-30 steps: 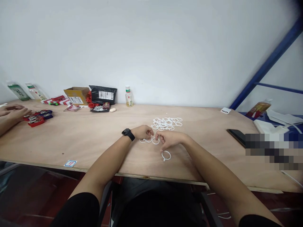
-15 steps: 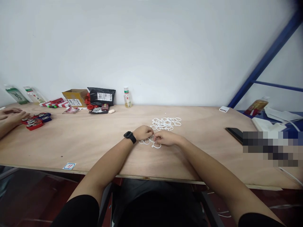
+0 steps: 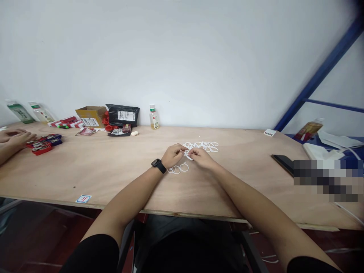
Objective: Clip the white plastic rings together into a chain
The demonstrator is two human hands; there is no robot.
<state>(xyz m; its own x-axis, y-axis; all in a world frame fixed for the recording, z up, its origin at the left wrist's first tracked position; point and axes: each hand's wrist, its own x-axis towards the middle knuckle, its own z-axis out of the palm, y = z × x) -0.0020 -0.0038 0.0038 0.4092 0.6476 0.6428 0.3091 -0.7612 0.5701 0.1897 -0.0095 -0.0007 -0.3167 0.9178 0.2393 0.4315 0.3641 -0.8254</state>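
Observation:
My right hand [image 3: 200, 157] pinches a white plastic ring [image 3: 189, 156], held just in front of the pile. From the left, my left hand [image 3: 173, 155] meets it with thumb and fingertips closed at the ring's upper edge; the fingers partly hide the ring. Behind both hands lies a pile of white plastic rings [image 3: 212, 148], each thin, some with a small knob. Nearer to me, several loose rings [image 3: 184, 167] lie on the wooden table, overlapping in a row beside my left wrist.
A bottle [image 3: 154, 117], a black parcel bag [image 3: 123, 115] and a cardboard box [image 3: 90, 116] line the wall. At left, a co-worker's hands [image 3: 17, 138] are near red and blue trays [image 3: 44, 144]. A phone [image 3: 283, 163] and a white charger [image 3: 269, 132] are on the right.
My right hand has lifted a ring off the table and moved it away from me towards the pile. My left hand has come off the loose rings and risen to meet it.

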